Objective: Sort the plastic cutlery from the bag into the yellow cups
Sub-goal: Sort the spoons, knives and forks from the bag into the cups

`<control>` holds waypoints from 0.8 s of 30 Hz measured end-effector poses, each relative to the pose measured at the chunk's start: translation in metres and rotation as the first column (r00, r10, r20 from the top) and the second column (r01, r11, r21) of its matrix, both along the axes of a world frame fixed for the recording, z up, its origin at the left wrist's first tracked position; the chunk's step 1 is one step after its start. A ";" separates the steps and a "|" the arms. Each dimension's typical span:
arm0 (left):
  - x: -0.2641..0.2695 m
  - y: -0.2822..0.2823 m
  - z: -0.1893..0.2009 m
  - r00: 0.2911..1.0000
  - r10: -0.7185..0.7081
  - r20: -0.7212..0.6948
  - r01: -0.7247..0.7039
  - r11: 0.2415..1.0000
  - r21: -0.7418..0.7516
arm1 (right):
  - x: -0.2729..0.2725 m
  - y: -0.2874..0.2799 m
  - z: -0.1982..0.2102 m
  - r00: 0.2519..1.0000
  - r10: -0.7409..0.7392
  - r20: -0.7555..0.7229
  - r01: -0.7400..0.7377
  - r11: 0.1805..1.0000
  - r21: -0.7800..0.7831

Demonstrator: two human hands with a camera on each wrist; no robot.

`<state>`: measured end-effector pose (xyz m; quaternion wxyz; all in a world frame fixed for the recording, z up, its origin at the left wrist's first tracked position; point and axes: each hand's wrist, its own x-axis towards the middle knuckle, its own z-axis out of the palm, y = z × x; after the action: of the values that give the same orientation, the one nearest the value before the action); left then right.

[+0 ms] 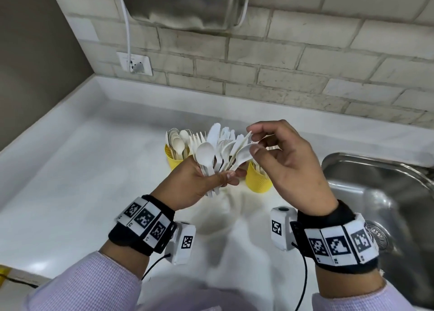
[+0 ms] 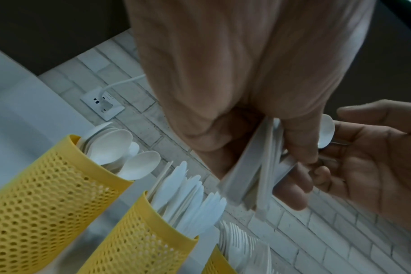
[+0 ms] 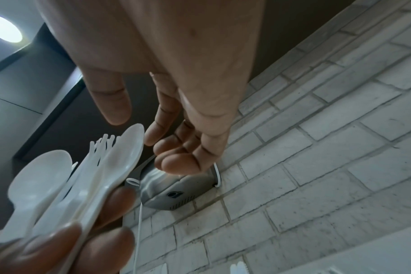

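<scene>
My left hand grips a fanned bundle of white plastic cutlery by the handles, above the counter in front of the cups. My right hand is at the bundle's right edge. Its thumb and forefinger pinch the bowl of one spoon, seen close in the right wrist view. Three yellow mesh cups stand behind: one with spoons, one with knives, one with forks. In the head view the spoon cup and the right cup show, and the middle one is hidden. No bag is in view.
A steel sink lies to the right of the white counter. The brick-tile wall carries a socket with a white cable and a metal wall unit. A side wall closes the left.
</scene>
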<state>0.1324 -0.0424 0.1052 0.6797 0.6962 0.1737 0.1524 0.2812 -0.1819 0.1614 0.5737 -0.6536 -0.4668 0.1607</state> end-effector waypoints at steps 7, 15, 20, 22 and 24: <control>0.006 -0.001 -0.006 0.998 -0.026 -0.055 0.027 1.000 0.008 | 0.008 0.003 -0.003 0.953 -0.026 0.303 0.037 0.999 -0.030; 0.012 0.000 -0.006 0.996 -0.047 -0.076 0.050 0.998 0.034 | 0.015 0.007 0.000 0.902 -0.055 0.428 0.075 0.997 -0.030; 0.014 0.001 -0.005 0.996 -0.062 -0.069 0.065 0.997 0.037 | 0.015 0.010 -0.001 0.900 -0.053 0.432 0.076 0.997 -0.036; 0.013 0.002 -0.004 0.996 -0.068 -0.062 0.071 0.997 0.038 | 0.014 0.010 -0.001 0.908 -0.072 0.414 0.087 0.996 -0.016; 0.012 0.002 -0.004 0.995 -0.074 -0.064 0.076 0.997 0.025 | 0.014 0.011 -0.002 0.911 -0.090 0.402 0.099 0.995 0.000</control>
<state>0.1444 -0.0399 0.1013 0.6693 0.7160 0.1669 0.1071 0.2947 -0.1709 0.1589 0.4661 -0.7003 -0.5407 0.0002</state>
